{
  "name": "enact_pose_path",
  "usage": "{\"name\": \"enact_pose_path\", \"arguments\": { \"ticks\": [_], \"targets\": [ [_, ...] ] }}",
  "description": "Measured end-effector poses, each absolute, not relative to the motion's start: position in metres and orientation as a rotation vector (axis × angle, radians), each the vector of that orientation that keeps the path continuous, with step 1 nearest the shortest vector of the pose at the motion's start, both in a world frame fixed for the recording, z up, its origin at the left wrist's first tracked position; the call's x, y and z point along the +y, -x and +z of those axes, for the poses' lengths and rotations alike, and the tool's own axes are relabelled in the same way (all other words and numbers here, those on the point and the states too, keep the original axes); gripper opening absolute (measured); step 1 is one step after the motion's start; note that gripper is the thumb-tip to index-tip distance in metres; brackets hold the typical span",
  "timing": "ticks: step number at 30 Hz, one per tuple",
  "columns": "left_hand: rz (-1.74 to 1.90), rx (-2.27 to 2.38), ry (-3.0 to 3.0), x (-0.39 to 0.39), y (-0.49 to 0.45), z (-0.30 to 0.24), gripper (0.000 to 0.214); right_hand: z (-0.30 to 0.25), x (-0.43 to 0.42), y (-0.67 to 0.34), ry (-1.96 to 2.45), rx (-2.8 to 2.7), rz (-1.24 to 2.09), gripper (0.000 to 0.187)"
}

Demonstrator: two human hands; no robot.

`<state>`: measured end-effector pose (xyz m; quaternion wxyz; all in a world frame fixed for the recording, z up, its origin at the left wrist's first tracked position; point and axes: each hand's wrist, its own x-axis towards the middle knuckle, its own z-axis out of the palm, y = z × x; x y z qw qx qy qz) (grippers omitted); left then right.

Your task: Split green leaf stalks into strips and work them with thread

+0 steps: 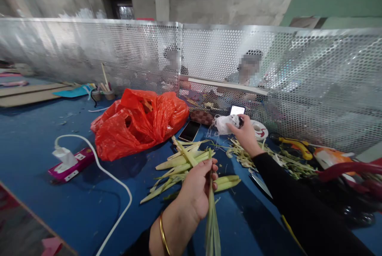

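Note:
My left hand (198,184), with a gold bangle at the wrist, is closed around a bunch of pale green corn husk strips (212,224); the split ends hang down toward me. Beneath and beyond it lies a pile of corn husks (173,164) on the blue table (74,212). Farther off to the right, my right hand (244,132) has its fingers closed on a bundle of white thread (223,124), whose loose ends trail on the table. Just past that hand stand a lit phone (238,110) and a white spool (259,129).
A red plastic bag (137,125) sits left of a dark phone (190,131) and a checkered pouch (201,117). A purple power strip (71,164) has a white cable (119,216). Plant scraps (244,152) and a yellow-handled tool (298,147) lie rightward. Perforated metal screens (125,49) stand behind.

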<state>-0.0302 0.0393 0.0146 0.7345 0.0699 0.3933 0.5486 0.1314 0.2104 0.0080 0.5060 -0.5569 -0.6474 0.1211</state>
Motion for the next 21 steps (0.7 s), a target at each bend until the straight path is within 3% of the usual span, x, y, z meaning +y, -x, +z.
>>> {"name": "enact_pose_path", "arguments": {
  "ticks": [4, 6, 9, 17, 21],
  "targets": [
    [1.225, 0.925, -0.213, 0.040, 0.028, 0.015, 0.012, 0.014, 0.138, -0.153, 1.242, -1.467, 0.478, 0.059],
    [1.242, 0.959, -0.274, 0.039, 0.026, 0.014, 0.011, 0.014, 0.101, -0.161, 1.126, -1.266, 0.806, 0.061],
    [1.237, 0.964, -0.387, 0.037, 0.022, 0.012, 0.014, 0.009, 0.057, -0.173, 1.114, -1.119, 1.005, 0.058],
    [1.133, 0.956, -0.519, 0.032, 0.014, 0.013, 0.016, -0.013, 0.009, -0.200, 1.104, -1.244, 0.739, 0.057],
    [1.157, 0.970, -0.554, 0.032, 0.011, 0.011, 0.012, -0.009, 0.004, -0.205, 1.065, -1.153, 0.861, 0.056]
  ]
}}
